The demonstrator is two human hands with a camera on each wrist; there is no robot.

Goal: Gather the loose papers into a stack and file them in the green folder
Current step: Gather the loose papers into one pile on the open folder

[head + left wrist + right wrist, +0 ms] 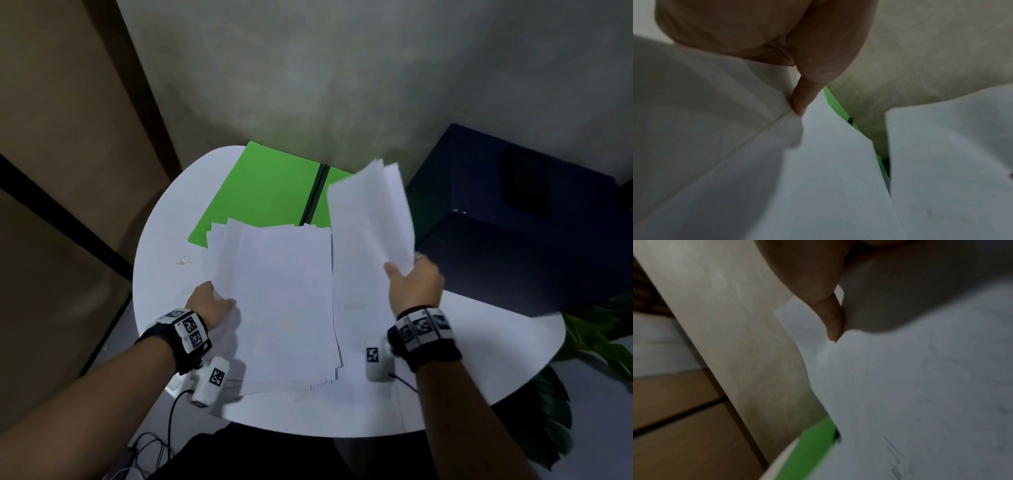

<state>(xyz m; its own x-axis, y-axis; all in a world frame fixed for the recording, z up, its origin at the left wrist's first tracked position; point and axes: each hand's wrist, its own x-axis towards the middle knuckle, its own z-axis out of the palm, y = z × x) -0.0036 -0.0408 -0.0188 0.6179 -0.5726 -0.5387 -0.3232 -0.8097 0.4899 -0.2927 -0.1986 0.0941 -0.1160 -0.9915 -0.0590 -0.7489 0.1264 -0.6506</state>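
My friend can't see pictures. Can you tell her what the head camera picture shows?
Two hands gather white papers on a round white table: the left hand holds the big pile, the right hand lifts a few sheets. An open green folder lies behind them.

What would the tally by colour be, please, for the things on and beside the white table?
Green: 1, the open green folder.
White: 3, the round table, the paper stack under the left hand, the sheets gripped by the right hand.
Dark blue: 1, the box.
Total: 5.
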